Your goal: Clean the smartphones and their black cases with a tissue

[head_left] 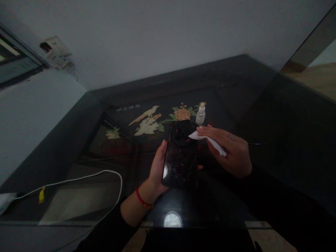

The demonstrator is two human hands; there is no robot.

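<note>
A black smartphone (181, 164) is held up over the dark table, its back with a large round camera module facing me. My left hand (157, 168) wraps around it from the left and beneath, with fingertips showing at its right edge. My right hand (228, 147) is closed on a white tissue (207, 138), whose tip reaches the right side of the camera module. Whether the tissue presses on the phone there, I cannot tell. Just beyond the phone's upper right corner stands a small clear dropper bottle (201, 114) with a white top.
The glossy dark table (231, 98) bears a picture of birds and a flower (182, 113). A white cable (78, 177) curves across the left side from a white block (6, 200), near a yellow tag (41, 195). Wall sockets (56, 52) are at upper left.
</note>
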